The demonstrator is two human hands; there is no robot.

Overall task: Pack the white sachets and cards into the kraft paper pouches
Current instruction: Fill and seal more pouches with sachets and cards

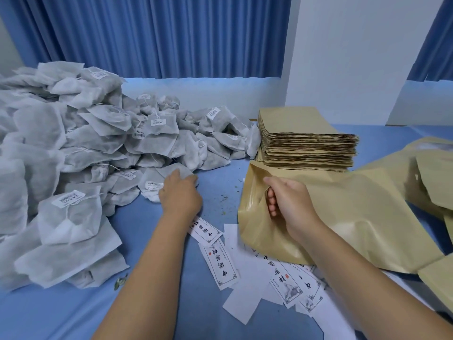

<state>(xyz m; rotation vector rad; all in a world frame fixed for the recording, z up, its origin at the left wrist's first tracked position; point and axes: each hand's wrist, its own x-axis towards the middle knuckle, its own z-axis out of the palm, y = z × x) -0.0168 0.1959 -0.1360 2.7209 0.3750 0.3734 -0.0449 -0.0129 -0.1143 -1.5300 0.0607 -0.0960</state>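
A big heap of white sachets (73, 133) covers the left of the blue table. My left hand (180, 192) lies on a sachet (169, 174) at the heap's near edge, fingers curled over it. My right hand (286, 200) grips the mouth of an open kraft pouch (348, 217), fingers inside the opening and thumb on top. Printed white cards (221, 266) lie scattered on the table between and under my forearms.
A neat stack of flat kraft pouches (306, 141) stands behind the held pouch. More kraft pouches (434, 173) lie at the right edge. The blue table (61, 312) meets a blue curtain (157, 35) and a white wall behind.
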